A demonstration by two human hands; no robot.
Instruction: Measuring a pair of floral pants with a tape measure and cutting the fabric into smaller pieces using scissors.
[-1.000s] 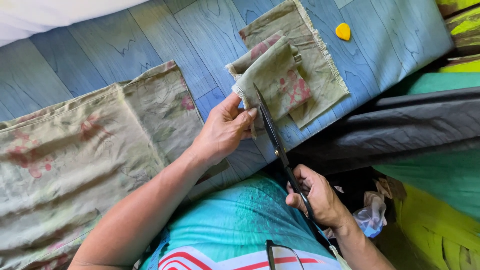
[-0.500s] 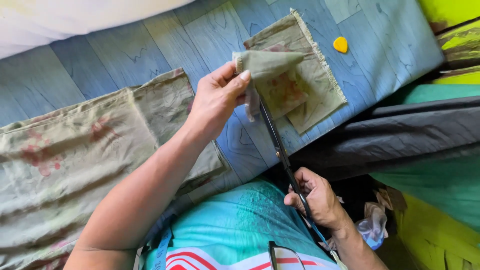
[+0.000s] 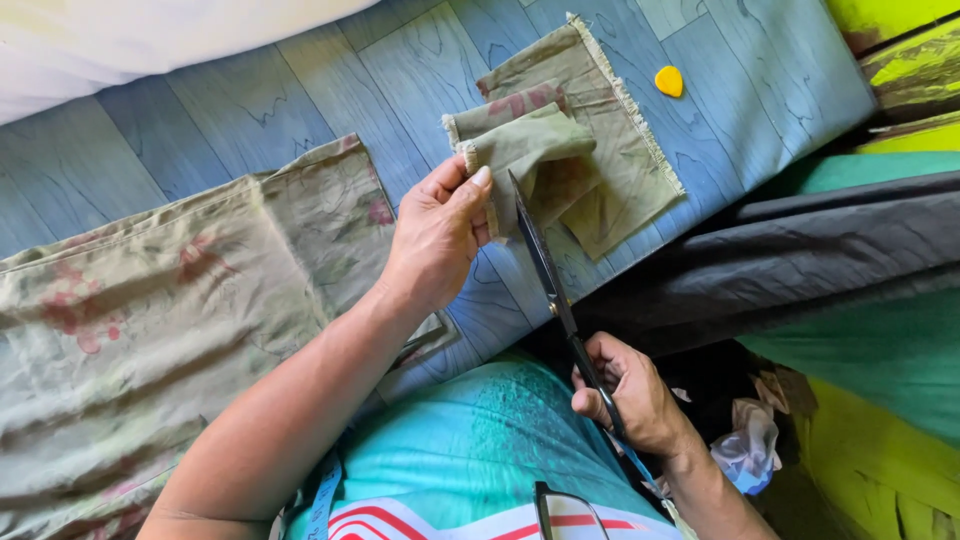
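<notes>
My left hand (image 3: 437,235) pinches the near edge of a small folded green cloth piece (image 3: 525,150) and holds it lifted over the blue floor. It hangs above a larger folded green floral cloth with a frayed edge (image 3: 625,185). My right hand (image 3: 628,395) grips the handles of long black scissors (image 3: 545,265), low near my lap. The blades point up toward the lifted piece, and their tip sits right beside my left fingers.
A large green floral fabric (image 3: 150,320) spreads over the floor at left. A yellow chalk piece (image 3: 669,81) lies at upper right. Dark grey cloth (image 3: 800,260) and green cloth (image 3: 880,350) lie to the right. White bedding (image 3: 130,40) fills the top left.
My left hand has lifted the small cloth piece up and away from me, folding it over. The scissors have followed, blades staying near the cloth edge.
</notes>
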